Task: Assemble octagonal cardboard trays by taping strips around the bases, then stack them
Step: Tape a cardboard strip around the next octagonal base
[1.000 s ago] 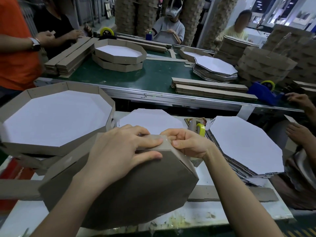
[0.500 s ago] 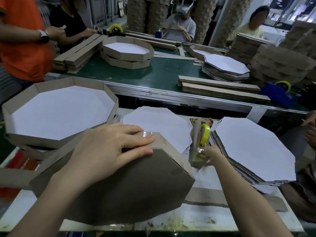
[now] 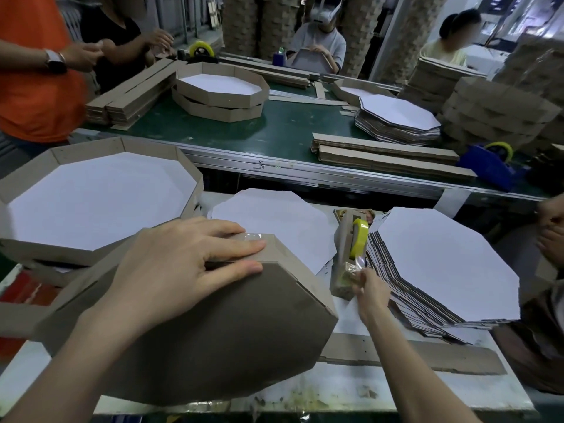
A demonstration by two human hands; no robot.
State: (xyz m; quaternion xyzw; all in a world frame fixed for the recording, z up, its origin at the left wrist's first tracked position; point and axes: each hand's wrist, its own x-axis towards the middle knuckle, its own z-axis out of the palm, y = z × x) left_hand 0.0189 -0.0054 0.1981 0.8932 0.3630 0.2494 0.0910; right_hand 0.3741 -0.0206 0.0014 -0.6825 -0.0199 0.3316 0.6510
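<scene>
A brown octagonal cardboard tray (image 3: 213, 340) lies upside down and tilted in front of me on the white table. My left hand (image 3: 180, 267) rests flat on its upper edge, fingers straight over a taped corner. To the right, my right hand (image 3: 367, 288) pinches the free end of clear tape at a cardboard-clad tape dispenser (image 3: 348, 254) with a yellow roll. A finished tray (image 3: 91, 196), white inside, sits at the left on others. A loose white octagonal base (image 3: 274, 221) lies behind my tray.
A stack of white octagonal bases (image 3: 442, 264) lies at the right. A cardboard strip (image 3: 412, 355) lies on the table near me. Beyond is a green conveyor (image 3: 274, 132) with trays, strips, bases and a blue dispenser (image 3: 488, 166). Several people work around it.
My right hand left the tray's taped corner, moved right to the tape dispenser and now pinches the tape end. My left hand stays on the tray.
</scene>
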